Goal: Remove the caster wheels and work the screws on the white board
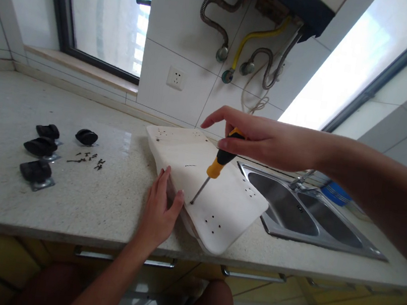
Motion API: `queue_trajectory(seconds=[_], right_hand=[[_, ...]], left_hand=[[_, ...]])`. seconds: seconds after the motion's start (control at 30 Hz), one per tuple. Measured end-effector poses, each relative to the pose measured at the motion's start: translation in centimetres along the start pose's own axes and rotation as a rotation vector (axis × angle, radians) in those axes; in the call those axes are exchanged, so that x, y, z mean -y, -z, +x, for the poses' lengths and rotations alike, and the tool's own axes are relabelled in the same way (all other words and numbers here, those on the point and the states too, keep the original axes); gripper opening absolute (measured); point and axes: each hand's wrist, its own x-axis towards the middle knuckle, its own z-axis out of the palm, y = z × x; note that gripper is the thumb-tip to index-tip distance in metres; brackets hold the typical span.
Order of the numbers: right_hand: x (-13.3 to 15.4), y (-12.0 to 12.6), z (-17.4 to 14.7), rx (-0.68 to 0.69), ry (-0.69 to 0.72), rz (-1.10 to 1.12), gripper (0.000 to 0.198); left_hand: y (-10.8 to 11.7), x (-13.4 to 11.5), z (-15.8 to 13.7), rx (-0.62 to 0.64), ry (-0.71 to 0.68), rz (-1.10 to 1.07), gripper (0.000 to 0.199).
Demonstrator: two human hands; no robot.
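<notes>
The right hand has its grip wrapped round the black and yellow handle of a screwdriver, and the metal tip touches down near the edge of the white board. The left hand has its thumb and fingers spread wide against the board's left side. The board lies on the tabletop, with four black wheels and some little screws to its left, and a metal sink to its right.

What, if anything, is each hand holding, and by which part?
The right hand holds a screwdriver by its handle. The left hand touches the white panel at its side edge; whether it grips is unclear.
</notes>
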Motion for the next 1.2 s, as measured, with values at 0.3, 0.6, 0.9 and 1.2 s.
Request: queue_trajectory(seconds=[0.3, 0.6, 0.9, 1.2], right_hand=[[0.1, -0.1, -0.4, -0.061, -0.111, -0.198, 0.050], [0.8, -0.1, -0.5, -0.061, -0.140, -0.273, 0.056], [0.5, 0.3, -0.5, 0.024, -0.099, -0.113, 0.057], [0.7, 0.7, -0.7, 0.103, -0.013, -0.006, 0.050]], left_hand=[[0.1, -0.1, 0.0, 0.014, 0.011, 0.008, 0.071], [0.1, 0.1, 0.1, 0.008, 0.008, 0.004, 0.070], [0.1, -0.1, 0.1, 0.004, -0.004, 0.016, 0.070], [0.1, 0.1, 0.1, 0.019, 0.015, 0.009, 0.072]])
